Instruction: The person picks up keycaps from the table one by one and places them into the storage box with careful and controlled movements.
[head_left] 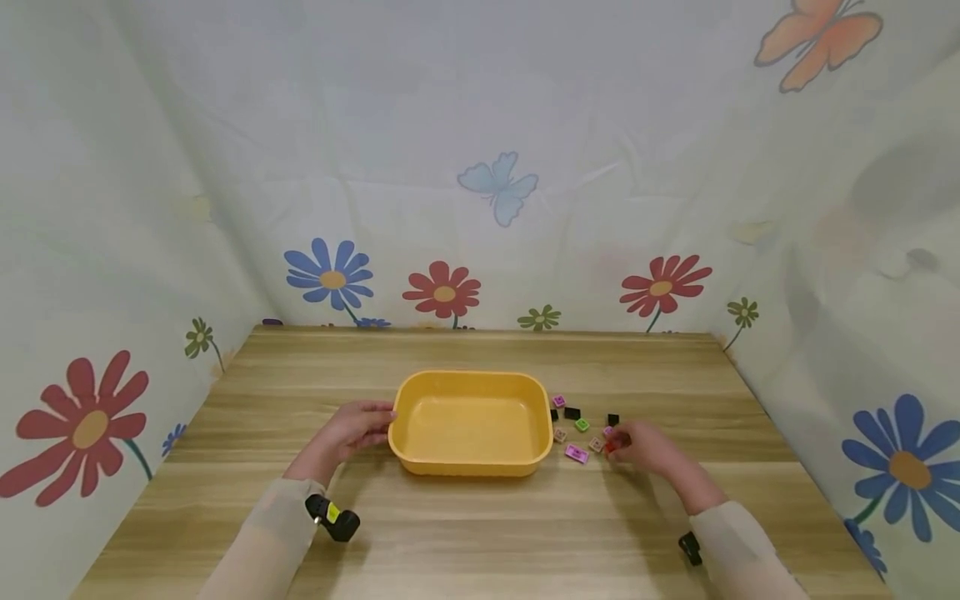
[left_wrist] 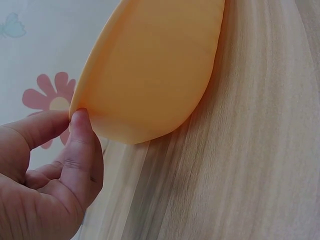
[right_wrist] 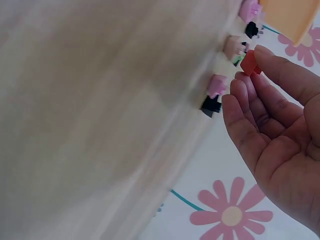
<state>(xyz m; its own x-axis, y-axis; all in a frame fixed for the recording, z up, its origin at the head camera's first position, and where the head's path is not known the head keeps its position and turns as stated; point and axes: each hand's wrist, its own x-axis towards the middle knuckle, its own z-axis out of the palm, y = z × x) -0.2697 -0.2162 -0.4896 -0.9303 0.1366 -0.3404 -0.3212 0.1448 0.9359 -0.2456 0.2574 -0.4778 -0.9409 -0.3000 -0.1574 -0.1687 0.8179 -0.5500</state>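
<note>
Fingers of the left hand (head_left: 349, 432) are clamped on the yellow tub (head_left: 472, 429), centred between the side edges of the table (head_left: 480, 542); rightward, toy bricks (head_left: 582, 425) are scattered. By the right hand (head_left: 643, 447), a red brick (right_wrist: 248, 63) is pinched, apparently for pick-up; steady lifting is called for.

Plain yellow tub (head_left: 472, 425), red brick (right_wrist: 248, 63), brown wood-grained tabletop (head_left: 480, 533), white flower-patterned backdrop (head_left: 375, 125)
</note>
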